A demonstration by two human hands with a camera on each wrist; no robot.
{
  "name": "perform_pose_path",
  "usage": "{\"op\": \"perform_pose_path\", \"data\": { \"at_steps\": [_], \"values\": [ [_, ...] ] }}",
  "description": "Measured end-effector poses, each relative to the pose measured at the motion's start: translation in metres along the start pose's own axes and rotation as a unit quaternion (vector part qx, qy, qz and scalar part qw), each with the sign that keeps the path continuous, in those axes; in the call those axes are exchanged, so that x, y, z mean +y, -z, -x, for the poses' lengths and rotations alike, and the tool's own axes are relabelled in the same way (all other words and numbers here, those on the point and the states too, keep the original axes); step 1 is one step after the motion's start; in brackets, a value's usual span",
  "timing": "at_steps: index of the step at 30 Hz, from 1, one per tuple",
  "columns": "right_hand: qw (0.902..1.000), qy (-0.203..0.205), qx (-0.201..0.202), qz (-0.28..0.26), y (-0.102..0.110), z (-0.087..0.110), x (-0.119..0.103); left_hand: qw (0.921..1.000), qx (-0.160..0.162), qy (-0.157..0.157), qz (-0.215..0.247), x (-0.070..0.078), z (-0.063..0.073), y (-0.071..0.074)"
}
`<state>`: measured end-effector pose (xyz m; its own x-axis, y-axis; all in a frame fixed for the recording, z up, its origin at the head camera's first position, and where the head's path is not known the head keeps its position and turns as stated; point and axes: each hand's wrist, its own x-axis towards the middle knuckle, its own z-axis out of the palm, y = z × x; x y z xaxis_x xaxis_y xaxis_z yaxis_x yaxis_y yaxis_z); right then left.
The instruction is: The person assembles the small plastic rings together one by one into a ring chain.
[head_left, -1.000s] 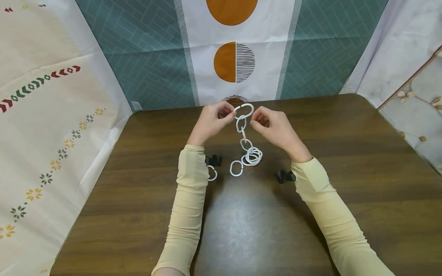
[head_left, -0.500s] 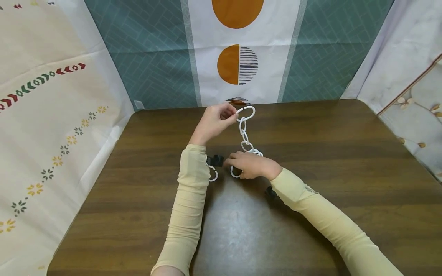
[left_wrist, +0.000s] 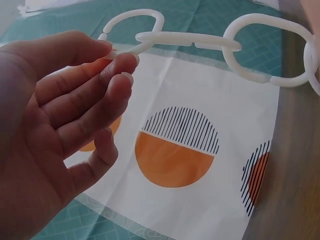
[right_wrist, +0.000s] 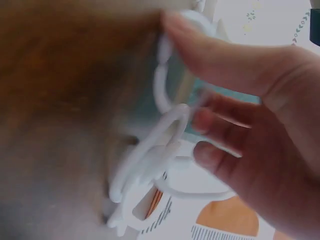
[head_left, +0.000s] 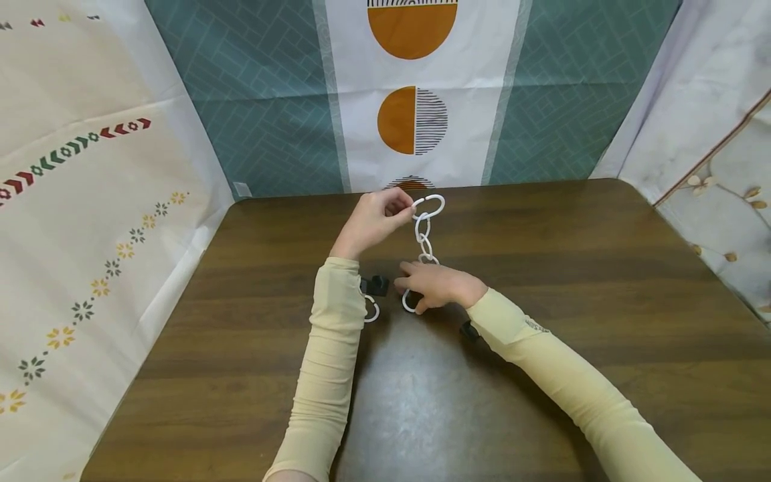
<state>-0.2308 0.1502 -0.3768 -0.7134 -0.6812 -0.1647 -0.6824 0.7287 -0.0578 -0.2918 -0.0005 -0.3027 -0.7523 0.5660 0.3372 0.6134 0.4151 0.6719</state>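
Note:
My left hand (head_left: 378,217) pinches a white plastic chain link (left_wrist: 135,17) between thumb and fingertips, above the table's far part. More joined white links (head_left: 423,231) hang from it as a chain, running down behind my right hand (head_left: 438,284). That hand reaches low over the table, its fingers spread around a separate white link (head_left: 408,302) that lies near the chain's pile. In the right wrist view the thumb (right_wrist: 210,50) overlaps this link, with piled links (right_wrist: 145,155) below it. Blur there leaves the exact contact unclear.
Another loose white link (head_left: 372,309) lies beside my left sleeve, partly hidden by it. A black wrist mount (head_left: 376,286) shows at the left cuff and a second black mount (head_left: 470,331) at the right. Patterned cloths surround the brown wooden table (head_left: 241,335).
My right hand has come down from beside the raised link to the loose link on the table. The left hand keeps its hold on the chain's top link. The view has shifted slightly.

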Motion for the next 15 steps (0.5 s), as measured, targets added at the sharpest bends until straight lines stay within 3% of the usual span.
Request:
{"op": "perform_pose_path", "data": {
  "at_steps": [4,8,12,15],
  "values": [
    [0.9936,0.034,0.085,-0.065,0.003,0.004,0.006,1.0,0.002,-0.002,-0.002,-0.001,0.001,0.001],
    [0.9758,0.053,0.156,-0.144,0.026,0.016,0.014,1.0,0.002,-0.007,-0.006,-0.002,0.001,0.003],
    [0.9597,0.032,0.209,-0.185,0.055,0.034,0.019,1.0,-0.001,-0.004,-0.006,-0.003,0.001,0.002],
    [0.951,-0.007,0.23,-0.206,0.074,0.044,0.021,1.0,-0.001,0.0,-0.008,-0.004,0.002,0.003]
  ]
}}
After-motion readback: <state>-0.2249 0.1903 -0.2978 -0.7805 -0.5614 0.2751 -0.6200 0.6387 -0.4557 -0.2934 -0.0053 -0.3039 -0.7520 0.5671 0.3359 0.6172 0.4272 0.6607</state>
